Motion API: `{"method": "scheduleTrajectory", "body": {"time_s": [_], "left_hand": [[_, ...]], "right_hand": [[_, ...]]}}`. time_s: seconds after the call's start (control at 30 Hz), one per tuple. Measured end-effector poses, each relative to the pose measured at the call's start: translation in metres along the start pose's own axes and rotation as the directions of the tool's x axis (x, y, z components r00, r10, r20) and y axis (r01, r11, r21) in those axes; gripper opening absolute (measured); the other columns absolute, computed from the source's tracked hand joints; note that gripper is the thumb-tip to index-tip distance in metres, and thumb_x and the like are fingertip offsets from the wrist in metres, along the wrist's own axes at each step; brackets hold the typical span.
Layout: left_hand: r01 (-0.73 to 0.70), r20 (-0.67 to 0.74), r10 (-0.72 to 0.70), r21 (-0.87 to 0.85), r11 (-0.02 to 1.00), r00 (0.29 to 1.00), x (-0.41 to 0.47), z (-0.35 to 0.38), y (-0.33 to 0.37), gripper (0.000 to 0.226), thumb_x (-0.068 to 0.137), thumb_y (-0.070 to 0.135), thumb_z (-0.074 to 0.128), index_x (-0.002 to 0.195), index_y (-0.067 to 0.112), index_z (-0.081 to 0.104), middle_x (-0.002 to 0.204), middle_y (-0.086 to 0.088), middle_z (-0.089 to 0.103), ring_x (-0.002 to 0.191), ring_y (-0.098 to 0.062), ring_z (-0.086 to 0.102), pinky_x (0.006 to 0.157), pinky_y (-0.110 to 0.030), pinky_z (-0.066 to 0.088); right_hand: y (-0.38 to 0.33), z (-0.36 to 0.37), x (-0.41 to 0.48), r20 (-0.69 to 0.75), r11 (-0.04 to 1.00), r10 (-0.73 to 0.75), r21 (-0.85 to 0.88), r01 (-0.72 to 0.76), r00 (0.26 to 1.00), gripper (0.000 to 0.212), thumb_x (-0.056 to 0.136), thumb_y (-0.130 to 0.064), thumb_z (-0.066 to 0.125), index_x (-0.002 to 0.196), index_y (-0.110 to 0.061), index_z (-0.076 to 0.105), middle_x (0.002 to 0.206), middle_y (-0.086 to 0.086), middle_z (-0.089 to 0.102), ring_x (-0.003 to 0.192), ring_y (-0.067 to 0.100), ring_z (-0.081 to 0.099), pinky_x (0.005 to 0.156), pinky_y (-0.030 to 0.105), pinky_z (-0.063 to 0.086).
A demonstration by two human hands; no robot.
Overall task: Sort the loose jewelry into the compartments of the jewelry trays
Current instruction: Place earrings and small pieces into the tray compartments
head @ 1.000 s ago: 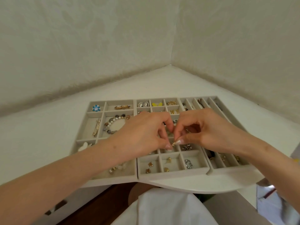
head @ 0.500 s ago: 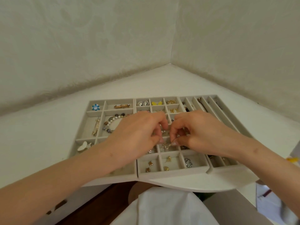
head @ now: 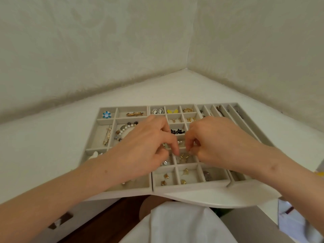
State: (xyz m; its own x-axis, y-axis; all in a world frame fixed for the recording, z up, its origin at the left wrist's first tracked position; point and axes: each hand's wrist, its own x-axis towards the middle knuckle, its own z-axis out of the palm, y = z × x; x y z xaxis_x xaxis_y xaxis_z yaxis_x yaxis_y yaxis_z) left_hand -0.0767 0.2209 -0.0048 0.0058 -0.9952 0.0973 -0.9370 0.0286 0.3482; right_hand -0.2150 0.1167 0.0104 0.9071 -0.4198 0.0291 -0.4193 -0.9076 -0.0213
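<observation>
Left hand (head: 145, 146) hovers over middle tray (head: 189, 187), grip curled, index tip down by small gold pieces (head: 184, 157) in a central compartment. Right hand (head: 219, 144) grip pinched just above them; contents indiscernible. Trays sit at bench (head: 228, 199) front edge.

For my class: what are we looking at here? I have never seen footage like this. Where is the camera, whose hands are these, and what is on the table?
There is no machine here. A person wears a camera on the head, so the one picture looks down at their own arms.

The left hand and right hand meet over the middle jewelry tray, one of three grey trays side by side on a white table. The fingers reach into a compartment of small gold pieces; whether anything is pinched is hidden.

Sorted already: a blue flower brooch, a bead bracelet, yellow earrings and black cat pieces.
</observation>
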Motion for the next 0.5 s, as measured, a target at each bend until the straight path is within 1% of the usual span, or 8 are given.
{"method": "scheduleTrajectory", "body": {"time_s": [0.07, 0.13, 0.2, 0.27, 0.33, 0.43, 0.5], "left_hand": [[-0.028, 0.012, 0.028, -0.002, 1.000, 1.000, 0.000, 0.000, 0.001, 0.036, 0.085, 0.009, 0.049, 0.092, 0.038, 0.068, 0.090, 0.019, 0.037, 0.098, 0.003, 0.031, 0.077, -0.007, 0.027], [-0.057, 0.020, 0.056, 0.016, 0.998, 0.998, 0.000, 0.002, 0.002, 0.037, 0.087, 0.009, 0.049, 0.095, 0.039, 0.068, 0.090, 0.021, 0.036, 0.097, 0.003, 0.030, 0.076, -0.008, 0.027], [-0.063, 0.031, 0.062, 0.032, 0.997, 0.998, 0.001, 0.003, 0.003, 0.036, 0.089, 0.010, 0.050, 0.098, 0.040, 0.068, 0.090, 0.021, 0.036, 0.096, 0.002, 0.030, 0.077, -0.010, 0.028], [-0.072, 0.036, 0.071, 0.037, 0.997, 0.997, 0.002, 0.004, 0.003, 0.037, 0.089, 0.010, 0.049, 0.100, 0.039, 0.068, 0.091, 0.019, 0.037, 0.090, -0.001, 0.029, 0.080, -0.012, 0.029], [-0.086, 0.032, 0.084, 0.048, 0.995, 0.996, 0.002, 0.005, 0.004, 0.038, 0.090, 0.009, 0.048, 0.101, 0.039, 0.069, 0.091, 0.018, 0.036, 0.091, -0.004, 0.029, 0.082, -0.014, 0.029], [-0.083, 0.036, 0.082, 0.050, 0.995, 0.996, 0.003, 0.007, 0.005, 0.040, 0.090, 0.008, 0.046, 0.105, 0.038, 0.068, 0.092, 0.016, 0.037, 0.092, -0.004, 0.028, 0.085, -0.015, 0.028], [-0.090, 0.035, 0.089, 0.050, 0.995, 0.995, 0.003, 0.007, 0.006, 0.041, 0.090, 0.008, 0.045, 0.106, 0.038, 0.067, 0.094, 0.014, 0.038, 0.091, -0.003, 0.027, 0.085, -0.016, 0.028]], "right_hand": [[0.004, -0.003, -0.002, 0.009, 1.000, 0.003, 0.029, -0.003, 1.000, 0.019, 0.082, -0.020, 0.056, 0.090, -0.031, 0.070, 0.074, -0.013, 0.055, 0.077, 0.011, 0.050, 0.061, 0.023, 0.036], [0.009, -0.006, -0.005, 0.018, 0.998, 0.005, 0.070, -0.007, 1.000, 0.023, 0.085, -0.021, 0.054, 0.093, -0.035, 0.070, 0.066, -0.016, 0.046, 0.075, 0.006, 0.043, 0.057, 0.020, 0.031], [0.014, -0.007, -0.009, 0.032, 0.992, -0.011, 0.127, 0.007, 0.999, 0.027, 0.085, -0.018, 0.053, 0.093, -0.037, 0.071, 0.067, -0.016, 0.052, 0.071, 0.004, 0.046, 0.056, 0.012, 0.029], [0.015, -0.007, -0.012, 0.068, 0.983, -0.037, 0.182, 0.024, 0.997, 0.032, 0.084, -0.016, 0.052, 0.092, -0.039, 0.072, 0.071, -0.011, 0.060, 0.069, 0.005, 0.051, 0.056, 0.011, 0.030], [0.015, -0.005, -0.015, 0.089, 0.979, -0.058, 0.198, 0.039, 0.994, 0.035, 0.084, -0.015, 0.050, 0.093, -0.041, 0.072, 0.072, -0.011, 0.060, 0.067, 0.003, 0.050, 0.057, 0.010, 0.031], [0.015, 0.000, -0.015, 0.077, 0.983, -0.056, 0.180, 0.042, 0.995, 0.035, 0.085, -0.015, 0.049, 0.095, -0.040, 0.072, 0.070, -0.016, 0.056, 0.066, 0.000, 0.047, 0.059, 0.009, 0.031], [0.017, 0.001, -0.015, 0.067, 0.979, -0.042, 0.201, 0.028, 0.997, 0.034, 0.085, -0.014, 0.051, 0.093, -0.040, 0.072, 0.068, -0.013, 0.057, 0.065, 0.000, 0.049, 0.059, 0.010, 0.033]]}}
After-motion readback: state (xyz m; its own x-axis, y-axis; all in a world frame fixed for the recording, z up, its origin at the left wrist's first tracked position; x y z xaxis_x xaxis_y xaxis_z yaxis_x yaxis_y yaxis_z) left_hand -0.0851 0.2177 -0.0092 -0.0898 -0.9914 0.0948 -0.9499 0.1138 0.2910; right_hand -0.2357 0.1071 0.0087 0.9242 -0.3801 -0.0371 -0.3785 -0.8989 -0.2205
